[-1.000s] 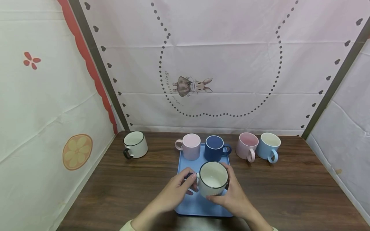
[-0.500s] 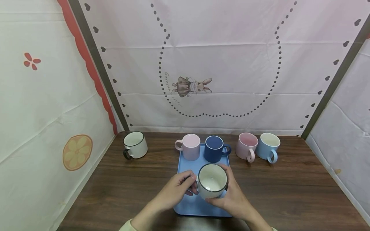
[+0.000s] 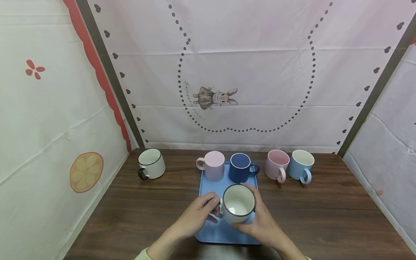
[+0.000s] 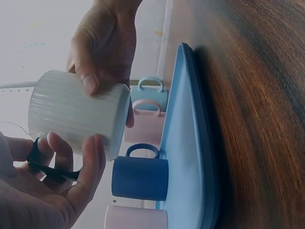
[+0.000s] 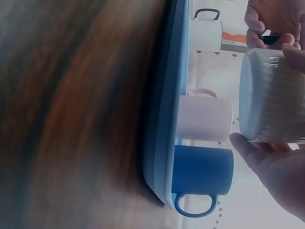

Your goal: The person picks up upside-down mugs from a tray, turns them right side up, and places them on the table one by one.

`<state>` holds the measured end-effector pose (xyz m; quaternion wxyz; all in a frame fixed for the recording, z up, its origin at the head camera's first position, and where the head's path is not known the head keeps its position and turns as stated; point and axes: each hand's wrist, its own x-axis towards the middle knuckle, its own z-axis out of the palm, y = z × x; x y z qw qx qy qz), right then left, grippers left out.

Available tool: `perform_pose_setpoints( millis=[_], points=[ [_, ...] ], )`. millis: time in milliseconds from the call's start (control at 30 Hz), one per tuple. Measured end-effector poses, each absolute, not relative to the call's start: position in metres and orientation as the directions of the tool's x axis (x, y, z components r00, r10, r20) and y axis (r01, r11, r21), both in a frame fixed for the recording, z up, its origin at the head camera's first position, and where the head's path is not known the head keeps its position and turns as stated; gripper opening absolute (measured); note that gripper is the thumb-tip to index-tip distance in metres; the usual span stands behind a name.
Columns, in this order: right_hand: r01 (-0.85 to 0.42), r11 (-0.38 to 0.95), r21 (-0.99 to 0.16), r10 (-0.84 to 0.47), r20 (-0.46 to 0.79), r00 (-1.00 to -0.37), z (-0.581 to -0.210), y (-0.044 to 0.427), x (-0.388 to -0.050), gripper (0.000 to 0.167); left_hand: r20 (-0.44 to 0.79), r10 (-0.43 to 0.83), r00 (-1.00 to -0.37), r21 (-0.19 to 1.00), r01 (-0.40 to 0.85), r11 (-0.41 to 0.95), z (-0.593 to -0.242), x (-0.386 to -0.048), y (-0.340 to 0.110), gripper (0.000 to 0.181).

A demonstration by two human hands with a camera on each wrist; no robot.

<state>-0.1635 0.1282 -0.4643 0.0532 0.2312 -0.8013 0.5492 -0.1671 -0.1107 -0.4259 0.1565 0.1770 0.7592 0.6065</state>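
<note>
My left grip [image 3: 197, 214] has its fingers curled through the dark handle [image 4: 59, 173] of the ribbed white mug [image 3: 238, 200] and my right grip [image 3: 261, 221] curves round its side, holding it slightly tilted above the blue tray [image 3: 224, 234]. I'd judge the loading partly done: a pale pink mug [image 3: 214, 170] and a navy mug [image 3: 239, 174] stand on the tray, mine is yet to land; another white mug [image 3: 154, 169], a rosier mug [image 3: 273, 171] and a light blue mug [image 3: 296, 171] sit on the wood-grained surface [image 3: 331, 213]. Mine looks glossy, the navy one plain and straight-sided
</note>
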Motion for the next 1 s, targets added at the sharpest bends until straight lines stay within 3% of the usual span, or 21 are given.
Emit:
perform_pose_setpoints(
  millis=[167,333,533,667,1000],
  points=[
    [-0.437,0.343,-0.831,-0.353,0.318,-0.880,-0.464,0.138,-0.166,0.113,-0.029,0.444,-0.895,0.976,0.070,0.206,-0.426,-0.167,-0.114,0.041],
    [-0.404,0.412,-0.817,-0.350,0.267,-0.898,-0.467,0.151,-0.168,0.089,-0.027,0.427,-0.904,0.976,0.068,0.206,-0.427,-0.168,-0.117,0.040],
    [-0.285,0.573,-0.769,-0.241,0.174,-0.955,-0.470,0.160,-0.173,0.065,-0.034,0.429,-0.903,0.977,0.061,0.206,-0.429,-0.168,-0.119,0.040],
    [-0.182,0.671,-0.719,-0.168,0.091,-0.982,-0.471,0.164,-0.176,0.063,-0.034,0.431,-0.901,0.978,0.060,0.202,-0.429,-0.167,-0.120,0.041],
    [-0.043,0.721,-0.691,-0.110,-0.053,-0.993,-0.473,0.173,-0.180,0.068,-0.031,0.427,-0.904,0.979,0.058,0.196,-0.430,-0.168,-0.120,0.040]
  ],
)
